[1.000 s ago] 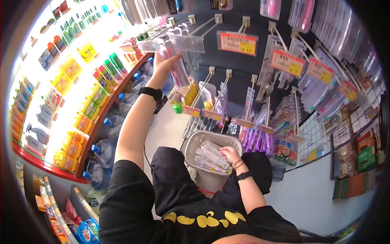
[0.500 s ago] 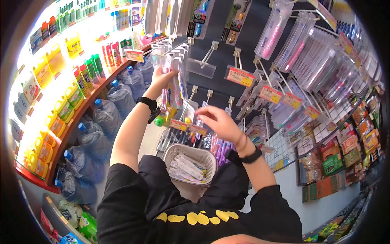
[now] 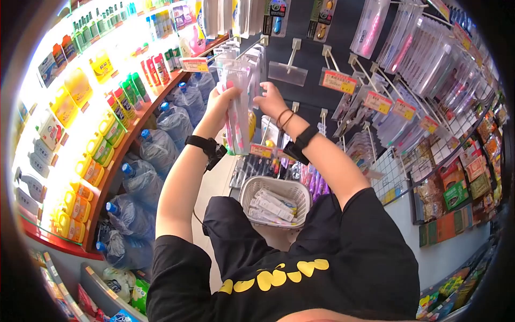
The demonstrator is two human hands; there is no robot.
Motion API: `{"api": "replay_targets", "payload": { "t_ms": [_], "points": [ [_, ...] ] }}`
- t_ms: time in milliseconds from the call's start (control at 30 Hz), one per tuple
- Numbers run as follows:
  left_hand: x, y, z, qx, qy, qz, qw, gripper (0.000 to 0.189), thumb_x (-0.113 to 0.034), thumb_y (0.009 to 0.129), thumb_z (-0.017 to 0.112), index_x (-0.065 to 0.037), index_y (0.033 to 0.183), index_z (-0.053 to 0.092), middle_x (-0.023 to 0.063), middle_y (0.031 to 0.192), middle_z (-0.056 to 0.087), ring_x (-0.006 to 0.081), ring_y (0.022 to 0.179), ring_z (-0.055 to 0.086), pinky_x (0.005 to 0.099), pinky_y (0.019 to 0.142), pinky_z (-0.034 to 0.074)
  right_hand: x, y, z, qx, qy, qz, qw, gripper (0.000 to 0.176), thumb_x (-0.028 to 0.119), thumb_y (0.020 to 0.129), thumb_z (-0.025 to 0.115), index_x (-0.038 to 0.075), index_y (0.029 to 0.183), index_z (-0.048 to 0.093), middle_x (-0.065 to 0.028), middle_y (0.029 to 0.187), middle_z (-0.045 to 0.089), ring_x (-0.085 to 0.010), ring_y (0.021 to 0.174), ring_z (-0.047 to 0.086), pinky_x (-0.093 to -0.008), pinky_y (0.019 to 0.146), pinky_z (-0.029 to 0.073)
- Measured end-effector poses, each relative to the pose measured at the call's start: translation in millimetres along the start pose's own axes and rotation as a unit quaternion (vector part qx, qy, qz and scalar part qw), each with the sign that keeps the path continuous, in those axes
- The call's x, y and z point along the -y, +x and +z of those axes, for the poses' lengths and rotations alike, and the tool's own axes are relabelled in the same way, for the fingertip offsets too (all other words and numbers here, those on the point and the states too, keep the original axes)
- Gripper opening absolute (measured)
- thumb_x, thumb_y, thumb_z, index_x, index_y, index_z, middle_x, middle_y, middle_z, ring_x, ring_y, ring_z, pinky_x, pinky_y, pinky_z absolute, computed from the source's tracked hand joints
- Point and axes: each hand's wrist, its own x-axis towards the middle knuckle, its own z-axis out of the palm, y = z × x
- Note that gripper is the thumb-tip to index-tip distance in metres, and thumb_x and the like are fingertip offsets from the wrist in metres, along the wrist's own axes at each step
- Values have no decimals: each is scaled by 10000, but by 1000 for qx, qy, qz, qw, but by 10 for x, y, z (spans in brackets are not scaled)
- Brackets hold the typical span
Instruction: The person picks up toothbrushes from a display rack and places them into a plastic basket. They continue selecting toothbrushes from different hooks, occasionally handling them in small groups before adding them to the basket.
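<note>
My left hand (image 3: 219,110) is closed on a packaged toothbrush (image 3: 236,126), a long clear pack with pink inside, held upright at a hanging row of similar packs (image 3: 257,64). Its thumb lies across the front of the pack. To the right of these packs is my right hand (image 3: 272,101), its thumb and fingers apart and bent toward them; nothing shows in it. Below, between my knees, a light grey plastic basket (image 3: 307,206) holds several flat white packs (image 3: 272,206).
Hooks with price tags (image 3: 339,81) stick out from the dark back panel. More long clear packs (image 3: 424,53) hang at the right. Large water bottles (image 3: 142,182) line the floor at the left, beneath a lit shelf (image 3: 88,217) of yellow bottles.
The view has shifted, moving the scene rightward. My left hand has brought a toothbrush pack toward the front of the row. My right hand has risen from the lower hooks to beside it.
</note>
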Motion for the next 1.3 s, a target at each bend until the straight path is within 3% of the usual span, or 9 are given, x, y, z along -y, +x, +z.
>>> {"api": "replay_targets", "payload": {
  "t_ms": [100, 200, 433, 600, 767, 867, 1033, 1233, 1300],
  "points": [
    [24, -1, -87, 33, -15, -21, 999, 208, -91, 756, 648, -46, 950, 589, 28, 813, 617, 121, 662, 596, 269, 616, 495, -55, 62, 60, 7, 22, 55, 998, 453, 136, 723, 625, -17, 1134, 511, -226, 1104, 552, -334, 1048, 542, -389, 915, 432],
    [31, -175, -59, 34, 10, 8, 999, 232, -88, 746, 669, -41, 960, 592, 36, 828, 627, 118, 695, 608, 268, 629, 502, 200, -34, -41, 95, 229, 91, 964, 325, 130, 794, 587, -21, 1081, 557, -123, 1019, 615, -180, 944, 590, -288, 845, 465],
    [148, -579, -21, 17, -14, 1, 1000, 312, -104, 773, 649, -18, 1063, 568, 69, 922, 640, 150, 778, 640, 293, 681, 532, 561, -691, -170, 169, 335, 86, 923, 298, 148, 893, 545, -18, 1136, 507, -92, 1033, 607, -146, 964, 577, -277, 848, 458],
    [123, -927, 159, 48, -110, -16, 993, 330, -94, 802, 620, -5, 1112, 555, 91, 976, 639, 179, 841, 648, 309, 729, 533, 823, -1256, -284, 121, 167, -79, 975, 591, 112, 812, 646, 2, 1298, 329, -195, 1227, 476, -271, 1082, 549, -354, 902, 448],
    [485, -1264, 271, -33, -127, -8, 991, 264, -86, 815, 621, -15, 1060, 556, 63, 938, 621, 160, 812, 632, 291, 702, 521, 823, -1771, -400, 43, 160, -74, 983, 513, 143, 799, 651, 10, 1227, 400, -175, 1208, 490, -316, 1070, 556, -346, 886, 457],
    [775, -1534, 393, -86, -114, -72, 987, 218, -75, 814, 637, -25, 1011, 560, 44, 892, 603, 136, 772, 609, 274, 664, 498, 592, -2116, -418, 69, -10, -85, 994, 365, 186, 800, 650, 12, 1072, 480, -157, 1107, 517, -317, 956, 576, -335, 800, 467],
    [1535, -1786, 342, -98, -120, -178, 972, 181, -115, 822, 667, -59, 961, 566, 4, 874, 585, 95, 786, 565, 262, 664, 457, 196, -2712, -466, 145, 19, 123, 982, 263, 151, 813, 655, -10, 953, 502, -145, 954, 553, -259, 824, 604, -316, 709, 490],
    [1922, -2032, 498, -122, -220, -246, 936, 183, -234, 901, 598, -76, 977, 549, 10, 854, 586, 113, 764, 587, 270, 634, 488, -98, -3032, -606, 125, 62, 133, 981, 134, 103, 878, 586, 14, 915, 492, -97, 794, 569, -180, 701, 593, -285, 594, 469],
    [1984, -2071, 479, -83, -205, -246, 943, 222, -261, 916, 574, -71, 1027, 546, 31, 889, 612, 129, 746, 610, 275, 631, 507, -63, -3047, -712, 124, 177, 307, 927, 115, 104, 905, 555, 20, 934, 481, -74, 781, 557, -124, 719, 577, -272, 598, 451]
  ]
}}
